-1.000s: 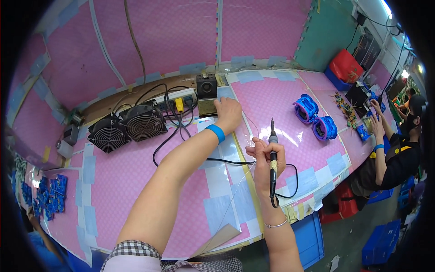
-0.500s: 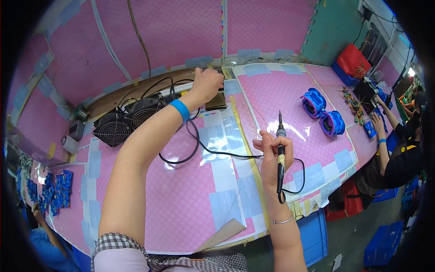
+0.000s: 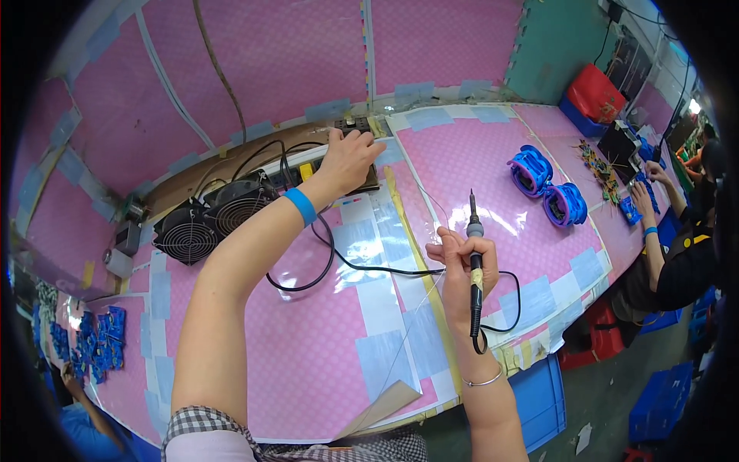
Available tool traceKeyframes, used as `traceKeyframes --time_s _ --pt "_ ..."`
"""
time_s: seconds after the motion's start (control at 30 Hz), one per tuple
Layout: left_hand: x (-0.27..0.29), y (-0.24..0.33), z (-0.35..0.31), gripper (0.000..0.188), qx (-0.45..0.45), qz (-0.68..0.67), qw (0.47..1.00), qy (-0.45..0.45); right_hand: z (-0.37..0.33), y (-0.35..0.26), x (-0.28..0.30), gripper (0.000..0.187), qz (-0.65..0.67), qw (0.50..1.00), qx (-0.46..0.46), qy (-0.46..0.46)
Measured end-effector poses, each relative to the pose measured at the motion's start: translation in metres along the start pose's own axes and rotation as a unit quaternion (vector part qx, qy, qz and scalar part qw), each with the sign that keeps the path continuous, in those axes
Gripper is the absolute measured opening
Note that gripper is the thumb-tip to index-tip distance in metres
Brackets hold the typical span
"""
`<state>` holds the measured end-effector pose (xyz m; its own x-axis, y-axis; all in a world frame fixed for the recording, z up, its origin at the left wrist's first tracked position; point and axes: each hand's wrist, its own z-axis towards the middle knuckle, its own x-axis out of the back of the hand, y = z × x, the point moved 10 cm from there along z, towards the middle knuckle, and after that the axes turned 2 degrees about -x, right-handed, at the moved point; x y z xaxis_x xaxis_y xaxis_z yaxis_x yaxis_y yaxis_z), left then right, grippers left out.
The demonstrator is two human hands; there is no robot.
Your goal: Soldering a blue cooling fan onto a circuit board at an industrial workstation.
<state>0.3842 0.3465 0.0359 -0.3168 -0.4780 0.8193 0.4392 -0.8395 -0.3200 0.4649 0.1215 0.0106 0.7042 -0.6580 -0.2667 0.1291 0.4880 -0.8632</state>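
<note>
My right hand [image 3: 464, 269] is closed around a soldering iron [image 3: 476, 289] with a black and grey handle, its dark tip pointing away from me. A thin solder wire [image 3: 406, 333] runs past the same hand's fingers and trails across the table. At the back of the table, my left hand [image 3: 348, 160] reaches over a flat dark box [image 3: 372, 182], fingers bent and spread apart. Its fingertips are close to a dark socket strip [image 3: 352, 123], and what lies under the palm is hidden. The iron's black cable [image 3: 377, 267] crosses the table from the left.
Two black fans [image 3: 188, 235] stand left of my forearm. Two blue-and-purple wound coils [image 3: 531, 171] lie at the right. Blue parts [image 3: 100, 339] are piled far left. Beyond the coils are coloured wires [image 3: 599, 173], a red bin [image 3: 594, 92] and a co-worker's hands [image 3: 643, 202].
My left hand has loosened from a curled shape, its fingers now spreading over the box. The right hand keeps the iron in nearly the same place. The whole view has shifted slightly.
</note>
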Motion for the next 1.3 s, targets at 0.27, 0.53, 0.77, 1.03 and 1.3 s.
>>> traceKeyframes --time_s 0.27,0.53,0.77,1.03,1.3 --pt "0.009 -0.001 -0.008 0.036 0.071 -0.063 0.995 -0.018 -0.002 0.003 -0.001 0.018 -0.015 1.000 0.001 -0.012" --pt "0.075 0.058 -0.072 0.029 0.205 -0.473 0.850 -0.111 -0.015 -0.015 -0.010 0.014 -0.024 0.996 0.076 -0.036" --pt "0.124 0.066 -0.131 0.020 0.255 -0.612 0.746 0.058 -0.039 -0.028 -0.046 0.013 -0.081 0.975 0.128 -0.165" --pt "0.177 0.013 -0.234 0.016 0.373 -0.653 0.627 0.204 -0.038 -0.027 -0.073 0.014 0.040 0.972 0.093 -0.210" --pt "0.180 0.013 -0.434 0.016 0.630 -0.578 0.495 0.155 0.152 0.085 -0.047 0.035 -0.134 0.987 -0.085 -0.007"
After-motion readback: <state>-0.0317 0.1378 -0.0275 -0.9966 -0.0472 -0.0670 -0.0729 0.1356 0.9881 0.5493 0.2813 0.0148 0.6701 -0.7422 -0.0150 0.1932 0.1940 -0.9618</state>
